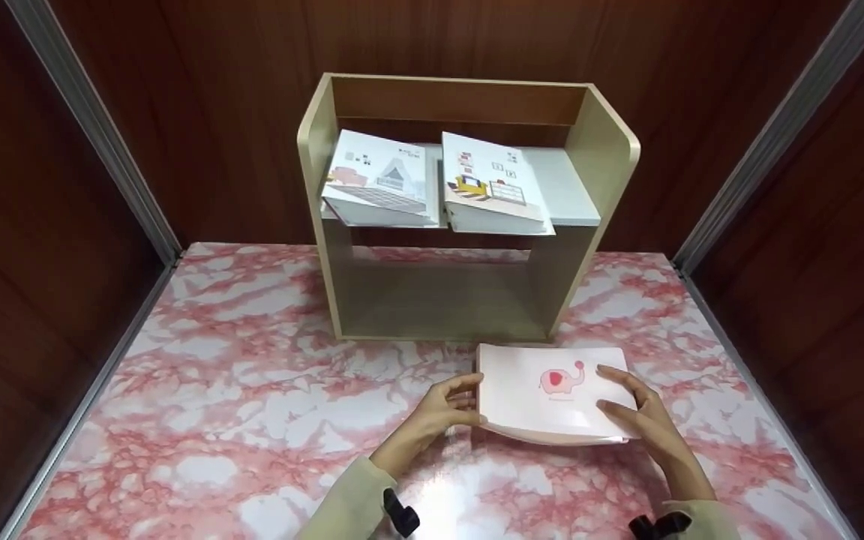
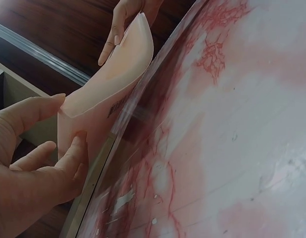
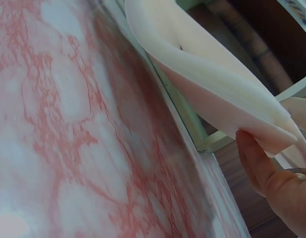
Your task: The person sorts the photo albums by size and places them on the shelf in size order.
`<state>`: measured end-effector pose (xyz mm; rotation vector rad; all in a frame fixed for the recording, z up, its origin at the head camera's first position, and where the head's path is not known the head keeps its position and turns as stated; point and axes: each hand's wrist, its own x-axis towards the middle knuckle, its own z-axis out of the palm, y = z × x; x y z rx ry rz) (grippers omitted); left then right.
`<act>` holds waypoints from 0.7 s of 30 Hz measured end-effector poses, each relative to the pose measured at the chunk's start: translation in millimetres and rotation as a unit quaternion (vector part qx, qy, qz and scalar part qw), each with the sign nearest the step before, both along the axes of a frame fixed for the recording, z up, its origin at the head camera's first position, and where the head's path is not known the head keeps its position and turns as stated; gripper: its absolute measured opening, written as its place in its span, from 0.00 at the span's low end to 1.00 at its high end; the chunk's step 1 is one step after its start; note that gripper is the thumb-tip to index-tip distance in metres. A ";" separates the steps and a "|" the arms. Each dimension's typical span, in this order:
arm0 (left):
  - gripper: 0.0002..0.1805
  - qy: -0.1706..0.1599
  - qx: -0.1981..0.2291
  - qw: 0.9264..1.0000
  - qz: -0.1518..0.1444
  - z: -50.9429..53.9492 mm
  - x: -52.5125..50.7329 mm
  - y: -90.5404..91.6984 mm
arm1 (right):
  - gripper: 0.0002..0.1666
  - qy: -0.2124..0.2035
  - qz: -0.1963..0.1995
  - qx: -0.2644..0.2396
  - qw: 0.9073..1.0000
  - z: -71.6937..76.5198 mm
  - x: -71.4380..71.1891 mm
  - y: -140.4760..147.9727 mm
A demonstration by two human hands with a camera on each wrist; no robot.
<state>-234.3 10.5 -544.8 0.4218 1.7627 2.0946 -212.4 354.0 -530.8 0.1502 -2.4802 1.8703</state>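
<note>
A thin, soft-covered notebook with a pink elephant on its pale cover is held above the marbled surface, in front of the shelf. Its left edge lies between the fingers and thumb of my left hand. On the opposite edge, my right hand grips it, two digits over the cover. In the left wrist view the notebook bows along its length, and a barcode shows on its underside. The right wrist view shows its curved pages and fingers pressed under the cover.
A small wooden two-tier shelf stands at the back. Two thick white books, one with a tent picture and one with a yellow vehicle, lean on its upper tier. Dark wood panels enclose the pink-and-white marbled tabletop.
</note>
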 end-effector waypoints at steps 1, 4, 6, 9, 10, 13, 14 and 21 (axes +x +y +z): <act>0.38 -0.004 -0.003 1.000 0.001 0.3 0.2 -0.5 | 0.31 0.003 -0.002 0.001 1.000 0.0 -0.1 -0.6; 0.39 -0.014 -0.002 1.000 0.006 -0.1 -0.1 -1.4 | 0.30 0.013 -0.009 0.006 1.000 1.4 0.3 -3.7; 0.39 -0.022 0.003 1.000 0.007 -1.3 -0.4 -2.2 | 0.31 0.022 -0.013 0.009 1.000 2.8 0.3 -6.3; 0.40 -0.024 0.009 1.000 0.007 -0.9 -0.8 -3.8 | 0.32 0.030 -0.018 0.006 0.999 7.2 1.4 -11.8; 0.40 -0.021 0.007 1.000 0.007 -0.8 -0.9 -4.2 | 0.33 0.031 -0.019 0.007 0.999 10.6 2.9 -14.7; 0.41 -0.007 -0.002 1.000 0.011 0.7 -0.2 -5.2 | 0.33 0.034 -0.025 0.003 0.999 14.4 4.7 -19.3; 0.41 -0.001 -0.005 1.000 0.012 1.2 0.0 -5.3 | 0.33 0.034 -0.027 0.001 0.999 14.6 5.0 -20.2; 0.43 0.034 -0.017 0.999 0.013 4.8 1.4 -7.9 | 0.34 0.045 -0.014 0.000 0.999 5.3 1.8 -18.6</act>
